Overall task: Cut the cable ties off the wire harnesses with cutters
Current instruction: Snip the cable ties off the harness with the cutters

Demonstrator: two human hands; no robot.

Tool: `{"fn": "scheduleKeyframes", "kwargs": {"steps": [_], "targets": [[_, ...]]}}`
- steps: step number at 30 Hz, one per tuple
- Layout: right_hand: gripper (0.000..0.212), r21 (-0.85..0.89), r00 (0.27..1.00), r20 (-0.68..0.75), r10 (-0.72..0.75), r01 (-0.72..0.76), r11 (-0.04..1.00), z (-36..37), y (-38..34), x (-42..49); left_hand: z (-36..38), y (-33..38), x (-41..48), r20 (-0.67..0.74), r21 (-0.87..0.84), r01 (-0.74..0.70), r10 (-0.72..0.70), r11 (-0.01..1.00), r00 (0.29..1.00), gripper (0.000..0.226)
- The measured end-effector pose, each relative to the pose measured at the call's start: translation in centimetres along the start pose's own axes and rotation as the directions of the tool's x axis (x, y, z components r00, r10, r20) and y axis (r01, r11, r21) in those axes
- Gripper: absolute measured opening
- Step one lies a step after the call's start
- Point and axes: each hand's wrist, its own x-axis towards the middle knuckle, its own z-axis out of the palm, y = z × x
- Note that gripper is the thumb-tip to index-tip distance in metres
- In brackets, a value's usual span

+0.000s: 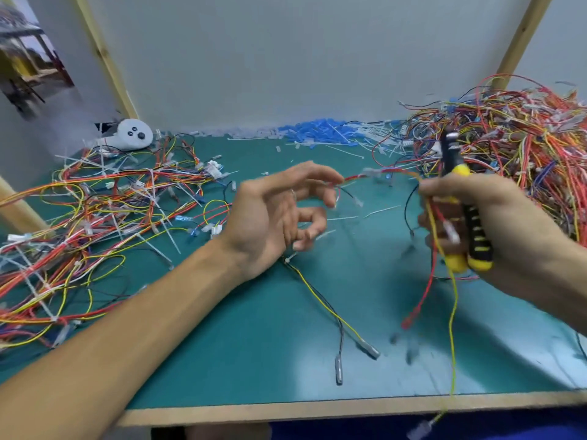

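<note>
Dangling past the front edge of the table (286, 408), a yellow strand of the wire harness (436, 217) rises into the right hand (502, 223), which grips it together with the yellow-and-black cutters (473, 230), nose up. Red strands run across to the left hand (273, 214), palm up, fingers loosely curled; blur hides whether its fingertips pinch them. Behind lie tangled harness piles (95, 201) and cut ties (317, 131) by the wall.
</note>
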Motion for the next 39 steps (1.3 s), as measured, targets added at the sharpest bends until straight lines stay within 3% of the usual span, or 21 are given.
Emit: {"fn": "scheduleKeyframes", "kwargs": {"steps": [6,12,14,16,18,19,23,25,27,29,31,33,34,35,37,38,39], "targets": [[0.022,0.129,0.955,-0.271,-0.116,0.156,0.979,-2.3,-1.4,1.6,-1.8,1.7,0.0,-0.070,-0.129,0.142,-0.152,0.981,0.986,0.048],[0.024,0.151,0.909,-0.394,-0.133,0.207,0.967,-3.6,-1.2,2.4,-2.9,2.6,0.1,-0.265,0.063,0.312,-0.286,0.948,0.921,0.054],[0.023,0.064,0.909,-0.380,-0.170,0.209,0.976,-3.7,-1.1,2.6,-2.9,2.3,0.3,-0.435,0.212,0.316,-0.201,0.925,0.878,0.041],[0.014,-0.054,0.938,-0.289,-0.190,0.182,0.982,-3.8,-1.0,2.7,-3.0,1.7,0.6,-0.600,0.361,0.270,0.000,0.893,0.800,0.027],[0.004,-0.147,0.964,-0.213,-0.159,0.129,0.981,-3.8,-0.7,2.8,-3.5,1.3,0.8,-0.671,0.427,0.245,0.124,0.870,0.731,0.028],[0.012,-0.192,0.966,-0.212,-0.149,0.108,0.975,-3.9,-0.4,2.9,-3.8,1.3,0.9,-0.683,0.440,0.261,0.132,0.859,0.718,0.031],[0.064,-0.372,0.932,-0.243,-0.267,0.165,0.913,-3.6,-0.6,2.6,-3.8,1.3,0.7,-0.616,0.570,0.419,0.030,0.707,0.787,0.033],[0.085,-0.486,0.913,-0.226,-0.340,0.197,0.851,-3.2,-1.0,1.9,-3.3,0.9,0.7,-0.558,0.704,0.454,0.029,0.546,0.830,0.035],[0.081,-0.530,0.898,-0.167,-0.406,0.266,0.805,-2.9,-1.4,1.3,-2.7,1.0,0.3,-0.461,0.779,0.455,-0.096,0.431,0.882,0.039],[0.066,-0.527,0.871,-0.099,-0.482,0.365,0.767,-2.8,-1.5,1.0,-2.2,1.6,-0.4,-0.250,0.752,0.415,-0.362,0.512,0.898,0.037],[0.057,-0.493,0.840,-0.039,-0.542,0.455,0.741,-2.7,-1.7,0.6,-1.7,2.2,-1.1,0.000,0.743,0.342,-0.511,0.575,0.860,0.028],[0.053,-0.447,0.807,0.006,-0.590,0.530,0.720,-2.4,-1.6,0.3,-1.2,2.1,-1.4,0.099,0.759,0.238,-0.469,0.607,0.878,0.016],[0.053,-0.409,0.799,0.024,-0.601,0.556,0.724,-2.2,-1.5,0.1,-1.1,2.0,-1.3,0.085,0.806,0.162,-0.383,0.569,0.920,0.013],[0.053,-0.367,0.799,0.044,-0.599,0.571,0.734,-2.0,-1.4,0.0,-1.2,1.8,-1.2,0.066,0.881,0.068,-0.265,0.468,0.962,0.015],[0.052,-0.347,0.794,0.077,-0.603,0.588,0.731,-1.8,-1.1,-0.1,-1.4,1.1,-1.0,0.067,0.986,-0.063,-0.020,0.156,0.998,0.025],[0.052,-0.376,0.788,0.085,-0.610,0.592,0.713,-1.8,-1.0,0.0,-1.4,0.8,-1.0,0.069,0.996,-0.072,0.067,0.058,0.995,0.030],[0.051,-0.416,0.784,0.089,-0.615,0.590,0.692,-1.8,-1.0,-0.1,-1.4,0.4,-1.0,0.065,0.997,-0.069,0.124,0.027,0.990,0.035]]}}
